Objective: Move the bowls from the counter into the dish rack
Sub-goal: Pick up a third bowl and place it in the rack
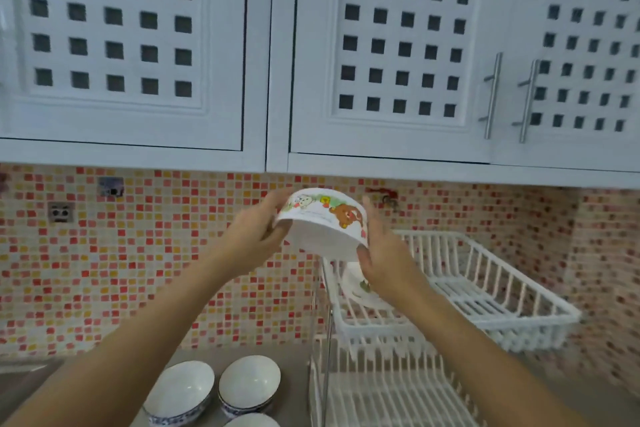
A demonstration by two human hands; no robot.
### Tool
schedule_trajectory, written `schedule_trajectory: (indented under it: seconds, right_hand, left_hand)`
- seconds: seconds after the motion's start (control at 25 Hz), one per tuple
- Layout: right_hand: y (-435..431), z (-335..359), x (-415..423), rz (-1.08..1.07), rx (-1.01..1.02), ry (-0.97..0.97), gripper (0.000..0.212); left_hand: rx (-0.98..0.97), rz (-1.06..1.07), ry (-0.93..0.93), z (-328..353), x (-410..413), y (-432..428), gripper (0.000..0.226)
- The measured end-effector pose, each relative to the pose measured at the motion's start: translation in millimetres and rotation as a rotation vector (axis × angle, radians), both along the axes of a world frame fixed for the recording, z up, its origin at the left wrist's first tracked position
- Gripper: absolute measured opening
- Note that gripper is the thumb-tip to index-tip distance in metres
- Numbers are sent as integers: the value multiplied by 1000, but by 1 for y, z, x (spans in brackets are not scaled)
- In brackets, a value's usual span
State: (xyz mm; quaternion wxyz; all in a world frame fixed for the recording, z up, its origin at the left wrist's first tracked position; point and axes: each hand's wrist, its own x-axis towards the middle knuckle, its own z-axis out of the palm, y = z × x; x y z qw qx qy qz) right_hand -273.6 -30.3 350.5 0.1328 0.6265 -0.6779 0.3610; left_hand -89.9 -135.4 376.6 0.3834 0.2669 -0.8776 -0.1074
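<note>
Overhead, left hand point(258, 236) and right hand point(384, 253) clasping cartoon bowl point(323, 224) before mosaic-tiled wall point(138, 253).

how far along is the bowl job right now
Early on. One white bowl with a cartoon print already sits in the upper tier of the white wire dish rack. Both hands, left and right, hold a white cartoon-bear bowl tilted in the air above that tier. At least three white bowls with blue-patterned outsides wait on the grey counter. The lower tier looks empty.

Even, soft daylight; slight motion blur throughout; wide-angle bending at edges.
</note>
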Motion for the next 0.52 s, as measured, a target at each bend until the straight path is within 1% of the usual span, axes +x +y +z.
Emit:
schedule_trajectory:
  seconds: [0.08,0.12,0.2,0.28,0.32,0.4,0.44,0.52]
  right_hand:
    - [19,9,-31,-40,0,166,69]
    - [26,11,-47,-52,9,219,69]
    - [34,10,-79,-46,23,297,68]
    - [39,5,-108,41,23,325,69]
    - [40,2,-121,92,50,318,70]
    - [40,-8,-144,185,198,238,88]
    - [39,-13,-149,216,259,152,97]
    - [33,-23,-157,272,274,-75,104]
  left_hand:
    - [-65,-143,-42,1,-21,6,60]
    - [-56,-224,-86,-1,-32,7,68]
    - [11,-324,-187,-3,-55,12,78]
    - [32,-365,-245,-9,-80,15,81]
    - [12,-354,-239,-11,-88,15,82]
    - [-31,-276,-209,-23,-106,19,83]
    - [-60,-238,-199,-31,-113,22,81]
    - [-110,-188,-218,-51,-130,26,72]
